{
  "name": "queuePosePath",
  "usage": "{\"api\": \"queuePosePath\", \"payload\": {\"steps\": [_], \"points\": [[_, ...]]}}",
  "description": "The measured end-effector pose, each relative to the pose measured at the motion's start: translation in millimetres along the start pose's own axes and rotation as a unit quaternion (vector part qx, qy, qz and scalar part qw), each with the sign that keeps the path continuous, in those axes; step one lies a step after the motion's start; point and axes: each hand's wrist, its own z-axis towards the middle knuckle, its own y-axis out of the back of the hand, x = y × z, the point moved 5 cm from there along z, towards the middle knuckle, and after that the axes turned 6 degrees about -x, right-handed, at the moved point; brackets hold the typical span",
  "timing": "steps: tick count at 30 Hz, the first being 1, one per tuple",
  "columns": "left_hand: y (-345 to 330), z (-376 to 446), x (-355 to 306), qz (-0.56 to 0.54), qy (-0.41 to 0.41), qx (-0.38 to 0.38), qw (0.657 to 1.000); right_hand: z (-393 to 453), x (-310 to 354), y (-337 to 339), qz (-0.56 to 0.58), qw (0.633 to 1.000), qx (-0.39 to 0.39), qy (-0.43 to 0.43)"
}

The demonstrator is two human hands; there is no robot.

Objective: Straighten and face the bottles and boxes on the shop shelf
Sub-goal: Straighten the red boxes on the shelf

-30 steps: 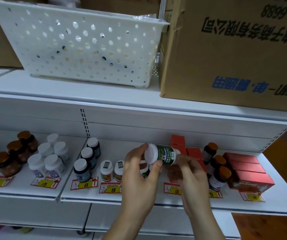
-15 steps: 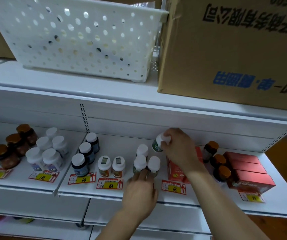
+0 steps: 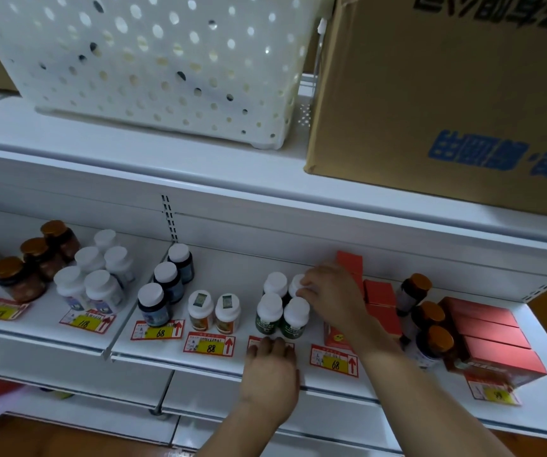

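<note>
Your right hand (image 3: 330, 293) reaches to the far right bottle (image 3: 296, 285) in a block of four green-labelled, white-capped bottles on the shelf (image 3: 249, 258), fingers curled over its cap. Your left hand (image 3: 270, 374) rests on the shelf's near edge, fingertips touching the base of the two near bottles (image 3: 282, 316) and covering a price tag. Just right of your right hand stand red boxes (image 3: 379, 298); left of the block sit two small orange-labelled bottles (image 3: 214, 311). Above, a white perforated basket (image 3: 153, 67) stands beside a cardboard carton (image 3: 447, 103).
</note>
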Motion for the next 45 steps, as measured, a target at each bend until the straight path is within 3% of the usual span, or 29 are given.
{"api": "queuePosePath", "payload": {"steps": [7,11,16,20,26,31,35,38,40,43,45], "points": [[-2,-2,-1,-0.010,0.005,-0.017,1.000,-7,0,2,0.006,0.998,-0.008,0.055],[-1,-4,0,-0.022,0.022,-0.023,0.999,-14,-1,5,0.007,0.999,-0.001,0.045],[5,-4,-16,-0.047,-0.018,-0.093,0.994,-40,-9,44,0.016,0.996,-0.079,0.032],[8,-4,-43,-0.073,-0.054,-0.146,0.985,-71,-27,54,-0.042,0.996,-0.075,0.020],[-17,-6,-62,-0.023,-0.056,-0.076,0.995,-109,-33,39,-0.118,0.990,-0.068,0.028],[-18,-7,-67,-0.013,-0.042,-0.023,0.999,-118,-31,36,-0.121,0.984,-0.117,0.053],[-13,-5,-65,0.013,-0.034,-0.018,0.999,-117,-31,40,-0.101,0.986,-0.115,0.072],[3,-7,-63,-0.030,-0.030,-0.059,0.997,-114,-25,53,-0.043,0.989,-0.112,0.091],[21,-10,-58,-0.071,-0.022,-0.134,0.988,-115,-17,74,0.009,0.989,-0.123,0.076],[55,-18,-45,-0.203,-0.004,-0.251,0.946,-119,-5,110,0.082,0.991,-0.106,0.010],[78,-23,-39,-0.342,-0.017,-0.247,0.907,-119,2,129,0.113,0.991,-0.075,-0.019]]}}
